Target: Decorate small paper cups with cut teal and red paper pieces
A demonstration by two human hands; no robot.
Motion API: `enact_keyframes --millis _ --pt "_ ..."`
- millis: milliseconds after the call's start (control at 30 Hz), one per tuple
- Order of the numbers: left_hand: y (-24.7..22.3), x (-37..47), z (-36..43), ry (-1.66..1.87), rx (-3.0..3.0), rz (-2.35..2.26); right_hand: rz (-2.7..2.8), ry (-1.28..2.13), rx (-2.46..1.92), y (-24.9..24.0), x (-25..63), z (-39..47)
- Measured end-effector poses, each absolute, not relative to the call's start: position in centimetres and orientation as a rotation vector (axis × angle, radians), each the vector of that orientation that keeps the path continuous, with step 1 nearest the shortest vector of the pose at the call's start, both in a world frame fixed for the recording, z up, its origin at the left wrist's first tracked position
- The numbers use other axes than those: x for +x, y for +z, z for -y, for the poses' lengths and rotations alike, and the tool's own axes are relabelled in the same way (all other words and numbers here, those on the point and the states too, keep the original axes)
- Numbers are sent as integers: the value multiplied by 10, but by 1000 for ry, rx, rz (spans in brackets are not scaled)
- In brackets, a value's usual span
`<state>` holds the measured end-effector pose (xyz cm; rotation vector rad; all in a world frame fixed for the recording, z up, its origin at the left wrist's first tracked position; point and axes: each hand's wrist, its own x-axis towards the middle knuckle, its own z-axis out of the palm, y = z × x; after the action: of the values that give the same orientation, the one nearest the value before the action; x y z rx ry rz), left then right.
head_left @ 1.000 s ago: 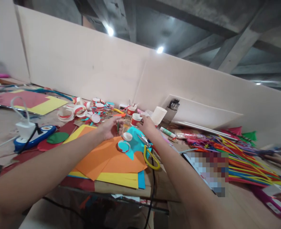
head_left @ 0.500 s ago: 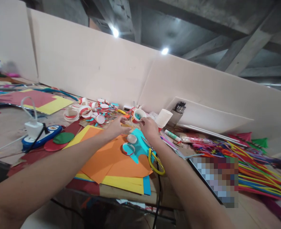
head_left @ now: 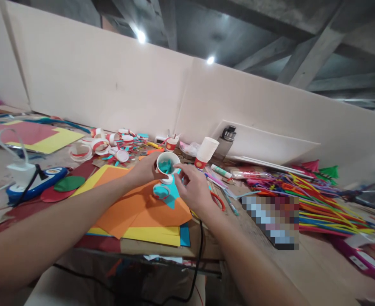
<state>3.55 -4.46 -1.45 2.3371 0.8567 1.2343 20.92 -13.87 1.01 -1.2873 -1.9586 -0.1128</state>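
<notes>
A white paper cup point(head_left: 168, 158) holding teal paper scraps point(head_left: 166, 166) is tilted toward me. My left hand point(head_left: 147, 166) is wrapped round its left side. Close to the cup's right rim, my right hand point(head_left: 193, 187) has bent fingers, thumb and forefinger apart; nothing shows between them. Below the cup lie a small white disc point(head_left: 166, 180) and a cut cup piece point(head_left: 160, 191) with teal inside. They rest on teal paper point(head_left: 172, 201) over orange sheets point(head_left: 133, 208). Orange-handled scissors point(head_left: 218, 200) lie partly behind my right hand.
Cut cups point(head_left: 100, 145) lie at the back left. A stack of paper cups point(head_left: 206, 151), a bottle point(head_left: 226, 142) and a glue stick point(head_left: 221, 171) stand or lie at the right back. Pipe cleaners point(head_left: 314, 216) spread rightward; a power strip point(head_left: 36, 185) sits left.
The cup with teal scraps has come nearer, off the back of the table, into my left hand. My right hand has drawn back slightly. The whole view has shifted a little.
</notes>
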Motion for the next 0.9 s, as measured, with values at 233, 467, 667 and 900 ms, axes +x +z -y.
enact_keyframes --millis 233,467,667,900 --pt "-11 34 48 1235 2562 -794 1897 -321 -1266 6 222 131" --pt "-11 37 56 1172 2601 -667 1973 -443 -1261 9 218 132" --pt "-11 40 60 1127 2626 -670 2072 -561 -1369 14 216 135" --pt "-13 42 63 1102 2633 -751 2165 -563 -1647 16 215 135"
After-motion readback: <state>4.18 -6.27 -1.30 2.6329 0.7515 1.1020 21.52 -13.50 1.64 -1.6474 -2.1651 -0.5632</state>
